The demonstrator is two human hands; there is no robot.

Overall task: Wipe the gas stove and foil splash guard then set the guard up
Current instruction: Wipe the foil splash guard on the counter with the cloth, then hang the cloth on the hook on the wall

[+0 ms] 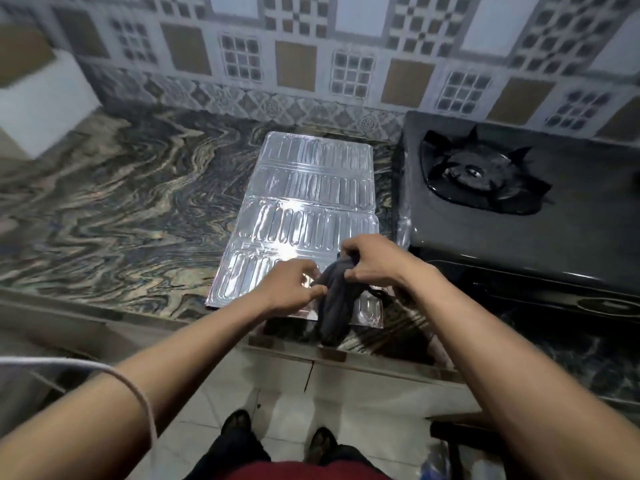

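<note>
The silver foil splash guard (pixel 308 202) lies flat and folded out on the marbled counter, just left of the black gas stove (pixel 512 237). Over the guard's near end, my left hand (pixel 291 289) and my right hand (pixel 370 261) both pinch a dark grey cloth (pixel 334 306). The cloth hangs down between them past the counter's front edge. The stove's burner and pan support (pixel 481 174) sit at its left side, bare.
The marbled counter (pixel 131 202) stretches to the left of the guard. A patterned tile wall (pixel 311 64) runs along the back. A white block (pixel 45 98) stands at far left. A white cord (pixel 138 386) crosses my left forearm. Floor tiles and my feet show below.
</note>
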